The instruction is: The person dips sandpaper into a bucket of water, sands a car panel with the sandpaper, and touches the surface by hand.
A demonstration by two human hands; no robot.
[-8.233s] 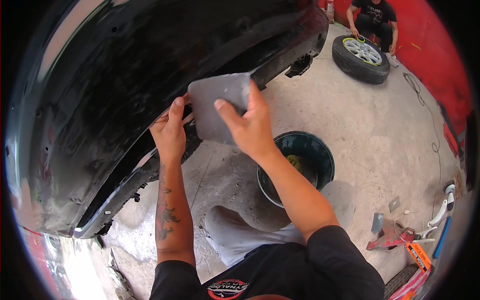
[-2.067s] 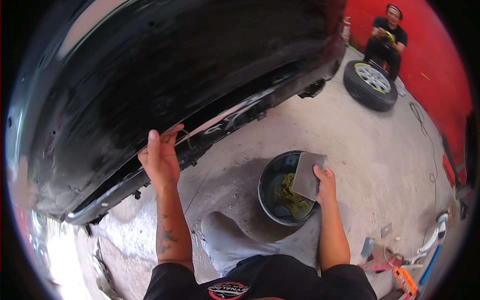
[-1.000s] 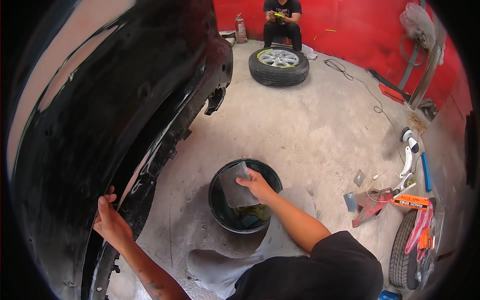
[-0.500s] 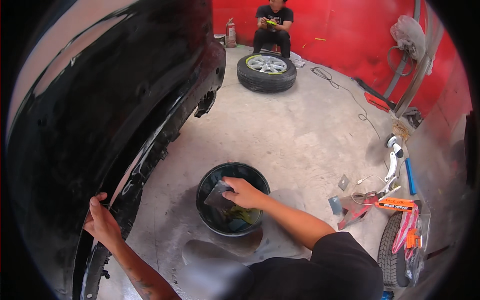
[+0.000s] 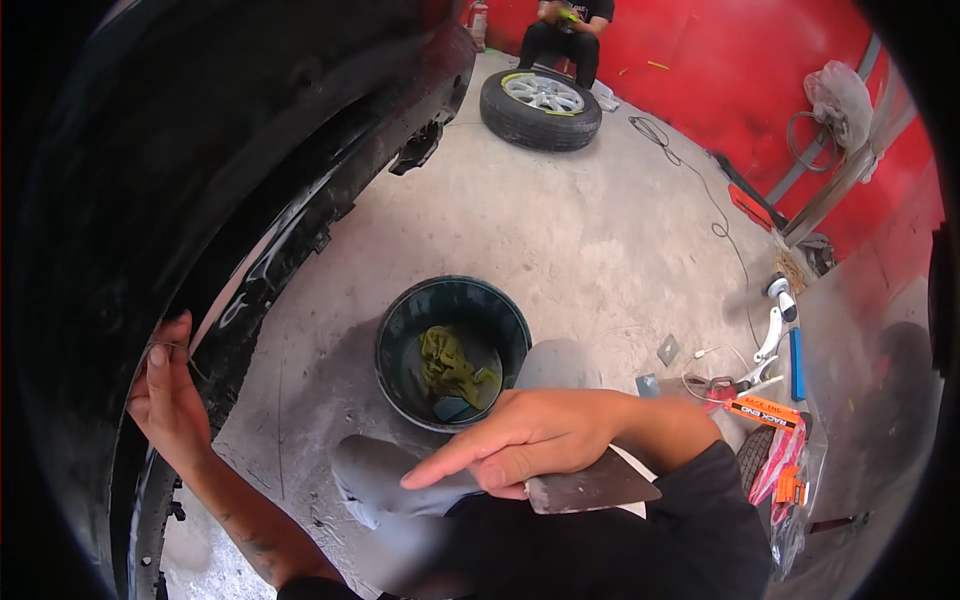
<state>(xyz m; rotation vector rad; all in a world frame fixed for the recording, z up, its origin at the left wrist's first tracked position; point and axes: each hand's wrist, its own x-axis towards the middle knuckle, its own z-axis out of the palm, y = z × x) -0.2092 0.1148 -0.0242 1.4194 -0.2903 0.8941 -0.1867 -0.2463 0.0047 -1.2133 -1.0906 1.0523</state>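
Observation:
A large black car bumper [image 5: 250, 170] fills the left side. My left hand [image 5: 175, 405] is closed on its edge, thumb on the near side; a thin wire or cord [image 5: 180, 350] lies by the thumb. In front of my body, my right hand [image 5: 540, 435] holds a dark, flat sheet of sandpaper [image 5: 590, 490] with a pale edge. The thumb is bent over it and the index finger points left. Just beyond this hand stands a dark round bucket [image 5: 388, 345] with water, a yellow-green cloth [image 5: 455, 368] and a small bluish piece [image 5: 452, 408] inside.
A wheel [image 5: 540, 115] lies flat at the back, where another person [image 5: 568, 35] sits. A power cord [image 5: 700, 180] runs across the floor. To the right are a white-handled tool [image 5: 768, 335], a blue bar [image 5: 797, 365], an orange box [image 5: 765, 410] and another tyre [image 5: 755, 455].
My right hand has come out of the bucket with the sandpaper and moved toward my body. My left hand stays on the bumper's edge. The view has tilted down.

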